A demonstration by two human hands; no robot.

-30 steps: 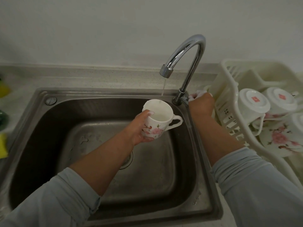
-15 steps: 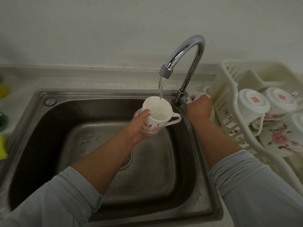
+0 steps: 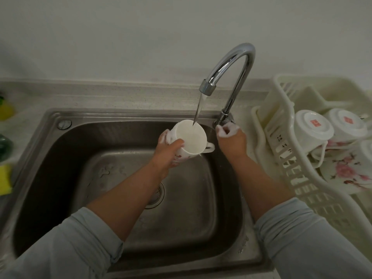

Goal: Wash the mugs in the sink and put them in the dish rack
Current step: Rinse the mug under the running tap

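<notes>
White porcelain printed with pink flowers makes up the mug (image 3: 191, 138), which is held over the steel sink (image 3: 50, 125) near its back right corner. It is tilted so that its mouth is turned up toward the camera and its handle to the right. It is gripped round the body by the left hand (image 3: 167, 152), with the thumb in front and sudsy fingers behind. A stream of water (image 3: 199, 109) is seen falling from the curved chrome faucet (image 3: 231, 65) into the mug's mouth. The right hand (image 3: 231, 139) is placed at the faucet's base with its foam-covered fingers curled; whether anything is gripped there cannot be told. To the right, on the surface (image 3: 120, 97), a cream plastic dish rack (image 3: 298, 178) is set. In it an upturned mug (image 3: 312, 127) and a second upturned mug (image 3: 346, 123) are leaned above a flowered plate (image 3: 346, 172). A yellow sponge (image 3: 5, 178) is seen at the left edge.
</notes>
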